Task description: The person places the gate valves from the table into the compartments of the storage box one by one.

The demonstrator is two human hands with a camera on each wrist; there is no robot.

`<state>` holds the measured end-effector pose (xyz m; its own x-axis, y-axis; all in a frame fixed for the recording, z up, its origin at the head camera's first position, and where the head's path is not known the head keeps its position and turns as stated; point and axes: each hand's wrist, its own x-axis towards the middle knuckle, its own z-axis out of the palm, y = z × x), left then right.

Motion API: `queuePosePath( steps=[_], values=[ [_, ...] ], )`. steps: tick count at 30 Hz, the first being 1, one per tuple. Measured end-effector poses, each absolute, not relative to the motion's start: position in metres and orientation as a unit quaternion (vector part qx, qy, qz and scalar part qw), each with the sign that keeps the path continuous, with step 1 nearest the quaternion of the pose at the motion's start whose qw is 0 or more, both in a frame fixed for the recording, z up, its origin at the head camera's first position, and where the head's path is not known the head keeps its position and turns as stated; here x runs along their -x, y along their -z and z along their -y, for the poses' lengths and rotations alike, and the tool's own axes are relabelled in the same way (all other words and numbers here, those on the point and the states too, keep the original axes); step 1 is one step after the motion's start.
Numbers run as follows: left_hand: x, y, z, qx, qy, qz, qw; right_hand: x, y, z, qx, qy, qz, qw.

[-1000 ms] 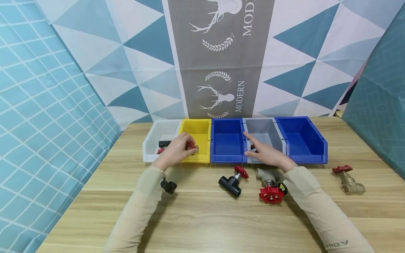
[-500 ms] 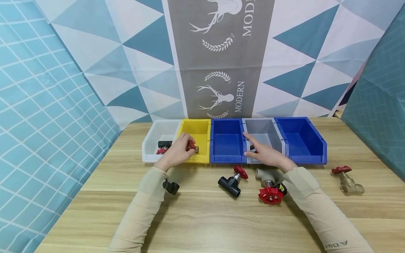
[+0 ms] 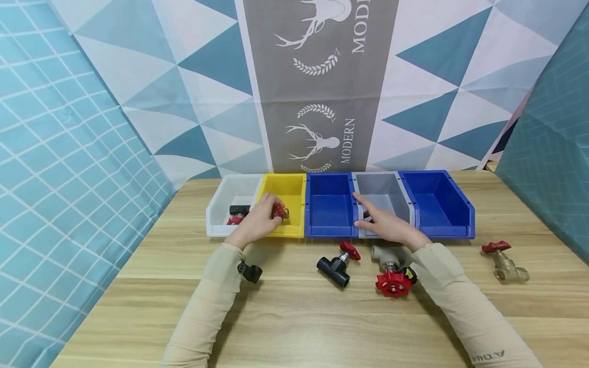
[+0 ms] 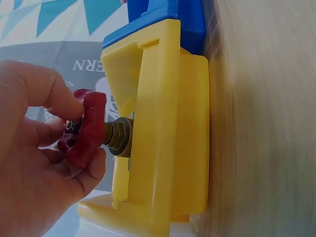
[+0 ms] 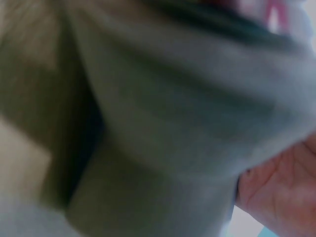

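Observation:
My left hand (image 3: 257, 219) reaches over the yellow bin (image 3: 292, 185). Its thumb and fingers grip the red handwheel (image 4: 90, 128) of a valve with a brass stem (image 4: 118, 137); the front wall hides the valve's lower part in the left wrist view. My right hand (image 3: 387, 223) lies over the front of the grey bin (image 3: 377, 181), index finger and thumb stretched to the rim shared with the middle blue bin (image 3: 329, 204). Its other fingers are mostly hidden. A blurred grey shape (image 5: 173, 123) covers most of the right wrist view, with part of the palm at the right edge.
The white bin (image 3: 213, 204) holds a black valve (image 3: 239, 210) with a red handwheel. Before the bins lie a black tee valve (image 3: 334, 271), a grey valve (image 3: 388, 256) with a red wheel, and a brass valve (image 3: 508, 267). Another blue bin (image 3: 442, 204) ends the row.
Over the last second my left hand has shifted slightly right, its grip on the red handwheel kept. The right hand and the valves on the table look unmoved.

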<state>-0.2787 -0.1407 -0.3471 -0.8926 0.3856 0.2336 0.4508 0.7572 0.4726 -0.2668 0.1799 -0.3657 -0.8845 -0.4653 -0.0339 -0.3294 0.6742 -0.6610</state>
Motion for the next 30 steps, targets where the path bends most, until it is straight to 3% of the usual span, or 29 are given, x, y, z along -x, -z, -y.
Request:
queuePosePath(
  steps=[30],
  values=[
    [0.283,0.366,0.131,0.226,0.195,0.948,0.113,0.267,0.365,-0.181,0.22,0.342,-0.908,0.101]
  ],
)
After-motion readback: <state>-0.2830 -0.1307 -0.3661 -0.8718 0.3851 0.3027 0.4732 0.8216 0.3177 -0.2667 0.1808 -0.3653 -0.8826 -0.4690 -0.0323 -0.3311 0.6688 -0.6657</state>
